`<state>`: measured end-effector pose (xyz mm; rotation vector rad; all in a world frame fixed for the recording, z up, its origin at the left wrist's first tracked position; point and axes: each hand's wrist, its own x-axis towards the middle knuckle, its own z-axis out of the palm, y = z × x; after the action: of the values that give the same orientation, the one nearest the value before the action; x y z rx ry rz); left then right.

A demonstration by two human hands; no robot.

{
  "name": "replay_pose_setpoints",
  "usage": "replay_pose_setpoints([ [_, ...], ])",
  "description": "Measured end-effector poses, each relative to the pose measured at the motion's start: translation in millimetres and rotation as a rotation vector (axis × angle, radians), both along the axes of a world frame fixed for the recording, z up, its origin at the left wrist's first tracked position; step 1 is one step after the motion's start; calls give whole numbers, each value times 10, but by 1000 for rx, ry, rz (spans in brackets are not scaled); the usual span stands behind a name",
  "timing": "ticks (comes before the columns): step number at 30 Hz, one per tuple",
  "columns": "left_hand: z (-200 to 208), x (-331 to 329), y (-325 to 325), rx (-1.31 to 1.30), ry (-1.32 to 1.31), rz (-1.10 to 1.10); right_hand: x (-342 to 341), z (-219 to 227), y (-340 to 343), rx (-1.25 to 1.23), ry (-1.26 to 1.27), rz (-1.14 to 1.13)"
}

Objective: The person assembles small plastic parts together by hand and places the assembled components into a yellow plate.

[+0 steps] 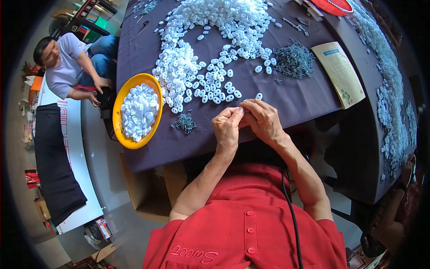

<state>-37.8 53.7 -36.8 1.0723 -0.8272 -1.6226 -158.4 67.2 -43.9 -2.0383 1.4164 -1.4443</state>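
Observation:
Above the near edge of the dark tablecloth [215, 142], my left hand [227, 128] and my right hand [265, 121] meet, fingertips pinched together. Something tiny and pale shows between them, mostly hidden by the fingers. Just beyond my right hand lies a single white oval piece [259, 96] with two holes. Many more such pieces form a big heap [219, 15] that spreads toward me in a loose trail [177, 67]. Left of my left hand is a small pile of short grey pins [185, 123]; a larger grey pin pile [294, 59] sits farther back, to the right.
A yellow basin [158, 114] full of white pieces stands at the table's left edge. A tan paper packet [338, 74], metal tools [295, 26] and a red basket [333, 5] lie right. Another person [67, 67] sits left; a co-worker's arm [394, 210] shows right. A cardboard box [150, 197] stands below.

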Motion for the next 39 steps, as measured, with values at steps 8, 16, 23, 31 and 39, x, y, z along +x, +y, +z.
replay_pose_setpoints([
  [8,16,33,13,23,32,-30,18,-13,-9,45,-82,-41],
  [16,14,39,22,39,45,-46,-14,37,5,192,-200,-23],
  [23,12,44,-11,78,61,-13,-29,81,-7,207,-218,20],
  [31,7,68,-28,106,98,-13,-20,44,-22,214,-233,9],
  [39,12,93,-38,110,97,-74,-18,105,-20,241,-240,18],
])
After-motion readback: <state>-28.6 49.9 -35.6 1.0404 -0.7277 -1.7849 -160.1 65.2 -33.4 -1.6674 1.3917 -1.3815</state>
